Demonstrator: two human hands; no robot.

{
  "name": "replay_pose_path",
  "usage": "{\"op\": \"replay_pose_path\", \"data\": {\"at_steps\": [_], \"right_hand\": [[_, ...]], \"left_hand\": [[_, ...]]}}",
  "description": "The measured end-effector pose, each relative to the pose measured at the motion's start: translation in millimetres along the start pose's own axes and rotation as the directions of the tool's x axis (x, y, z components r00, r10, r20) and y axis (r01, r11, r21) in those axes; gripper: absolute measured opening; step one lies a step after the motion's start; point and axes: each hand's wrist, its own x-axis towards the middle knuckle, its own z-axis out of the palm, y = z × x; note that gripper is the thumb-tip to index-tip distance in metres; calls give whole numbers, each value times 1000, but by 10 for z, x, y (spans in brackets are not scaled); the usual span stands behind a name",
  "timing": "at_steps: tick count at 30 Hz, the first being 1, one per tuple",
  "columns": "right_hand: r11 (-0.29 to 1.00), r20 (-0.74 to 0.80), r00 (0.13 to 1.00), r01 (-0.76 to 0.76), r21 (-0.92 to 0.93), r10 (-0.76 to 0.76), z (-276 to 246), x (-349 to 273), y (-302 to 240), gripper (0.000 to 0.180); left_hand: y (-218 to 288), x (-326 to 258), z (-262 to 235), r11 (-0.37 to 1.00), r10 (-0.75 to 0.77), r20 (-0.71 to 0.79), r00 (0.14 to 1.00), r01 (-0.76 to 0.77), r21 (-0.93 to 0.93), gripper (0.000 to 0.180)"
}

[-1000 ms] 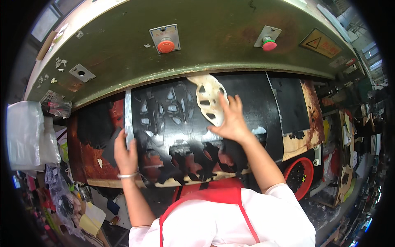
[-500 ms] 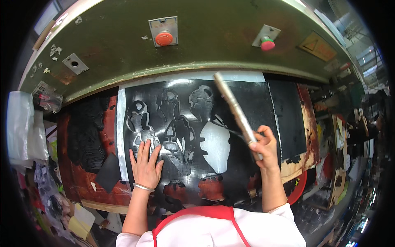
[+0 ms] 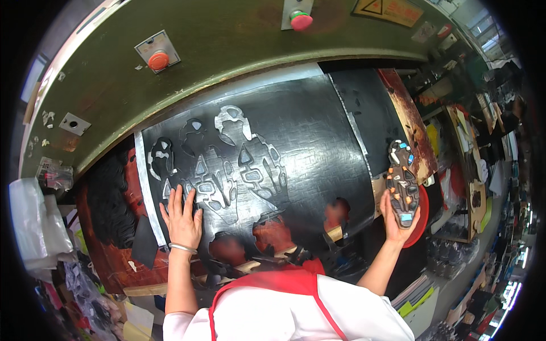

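Observation:
My right hand (image 3: 396,219), at the right beyond the edge of the black sheet, grips the lower end of a sole-shaped cutting die (image 3: 402,184). The die is held upright, its dark face dotted with orange, blue and white pads turned toward me. Flat on the left part of the black sheet (image 3: 313,142) rests my left hand (image 3: 183,223), fingers spread and nothing in them. Sole-shaped cut outlines (image 3: 259,170) run across the sheet beside that hand. Its fingertips cover part of the leftmost outline.
A green machine beam (image 3: 227,51) with a red button (image 3: 158,60) and a pink-red button (image 3: 301,21) spans the far side. Black cut pieces (image 3: 111,199) lie piled at the left on the reddish board (image 3: 102,250). A red basin (image 3: 422,219) stands behind my right hand.
My right hand has carried the die from above the sheet to the right and turned its padded face into view. My left hand stays on the sheet. The whole view has swung rightward.

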Motion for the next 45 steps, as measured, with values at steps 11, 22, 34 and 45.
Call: {"op": "replay_pose_path", "data": {"at_steps": [11, 22, 34, 45], "right_hand": [[787, 174, 960, 280, -550, -220, 118, 65, 520, 71], [-679, 695, 651, 661, -321, 305, 209, 615, 1974, 82], [-498, 680, 668, 719, -484, 303, 290, 1506, 2612, 92], [-117, 602, 797, 595, -795, -37, 399, 2085, 3048, 31]], "left_hand": [[67, 298, -453, 992, 116, 70, 991, -113, -50, 41], [-437, -305, -449, 994, -65, -123, 990, 53, -97, 32], [-621, -1176, 574, 762, -571, -117, 812, 472, -442, 24], [-711, -376, 527, 752, -597, -294, 746, 394, -527, 34]]}}
